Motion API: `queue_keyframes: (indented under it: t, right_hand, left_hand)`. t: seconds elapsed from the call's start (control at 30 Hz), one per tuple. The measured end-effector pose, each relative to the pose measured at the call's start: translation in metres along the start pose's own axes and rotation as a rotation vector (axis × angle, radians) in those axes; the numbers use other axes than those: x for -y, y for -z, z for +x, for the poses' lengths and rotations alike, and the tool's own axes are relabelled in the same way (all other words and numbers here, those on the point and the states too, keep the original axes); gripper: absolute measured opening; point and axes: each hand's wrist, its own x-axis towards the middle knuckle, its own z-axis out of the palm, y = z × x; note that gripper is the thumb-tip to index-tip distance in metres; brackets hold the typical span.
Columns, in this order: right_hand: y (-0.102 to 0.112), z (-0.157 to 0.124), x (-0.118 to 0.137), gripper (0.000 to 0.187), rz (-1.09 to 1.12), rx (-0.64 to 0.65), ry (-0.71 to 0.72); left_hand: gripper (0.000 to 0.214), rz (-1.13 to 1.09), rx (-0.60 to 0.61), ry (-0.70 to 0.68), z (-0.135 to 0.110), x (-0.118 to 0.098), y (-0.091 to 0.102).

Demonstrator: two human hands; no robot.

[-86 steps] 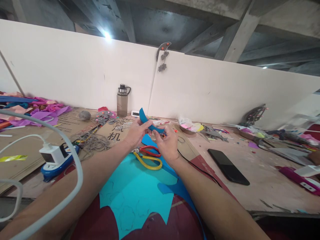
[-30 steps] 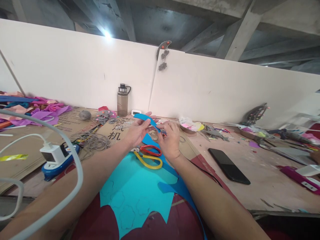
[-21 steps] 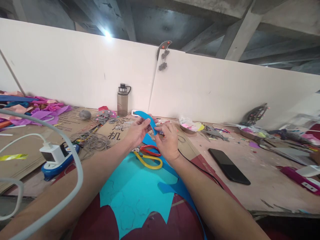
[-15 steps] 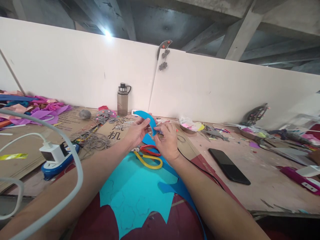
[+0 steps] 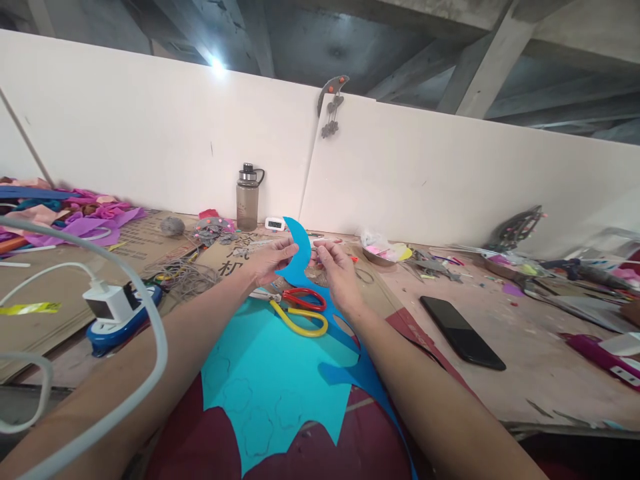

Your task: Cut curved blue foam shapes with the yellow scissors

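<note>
A blue crescent cutout (image 5: 299, 252) stands upright in the grip of my left hand (image 5: 276, 259), thumb on its near face. To its right, slightly apart from it, my right hand (image 5: 337, 270) has thumb and fingers pinched together; whatever is between them is too small to make out. Below the hands lie scissors with one red and one yellow handle (image 5: 305, 328). They rest on a turquoise sheet (image 5: 280, 363) with drawn flower-like outlines and a scalloped edge. Cut blue sheet scraps (image 5: 370, 377) lie along its right side, partly under my right forearm.
A bottle (image 5: 247, 203) and a small white digital clock (image 5: 275, 224) stand at the back. A black phone (image 5: 463, 333) lies right. Left are a blue power strip (image 5: 107, 333), a white cable (image 5: 155, 333), tangled grey yarn (image 5: 185, 280) and colourful cloth scraps (image 5: 75, 217).
My right hand has come away from the crescent and moved slightly right. The crescent has turned more upright in my left hand. The clock behind it is now uncovered.
</note>
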Motion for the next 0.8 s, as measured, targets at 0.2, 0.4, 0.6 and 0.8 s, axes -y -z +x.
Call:
queue_keyframes:
  t: [0.2, 0.4, 0.6, 0.8]
  right_hand:
    - [-0.0011, 0.0002, 0.0033, 0.03, 0.153, 0.047, -0.132]
    - [0.0001, 0.0004, 0.0063, 0.036, 0.283, 0.066, -0.252]
    - [0.0009, 0.0017, 0.004, 0.033, 0.453, 0.131, -0.258]
    - [0.0043, 0.0015, 0.0082, 0.035, 0.499, 0.228, -0.34]
  left_hand:
    - [0.046, 0.107, 0.235, 0.157, 0.0004, 0.0013, 0.0011]
    - [0.053, 0.135, 0.245, 0.232, -0.0013, -0.0009, 0.003]
    - [0.055, 0.108, 0.316, 0.307, -0.0053, -0.0055, 0.0047]
    - [0.056, 0.089, 0.361, 0.32, -0.0042, -0.0081, 0.006]
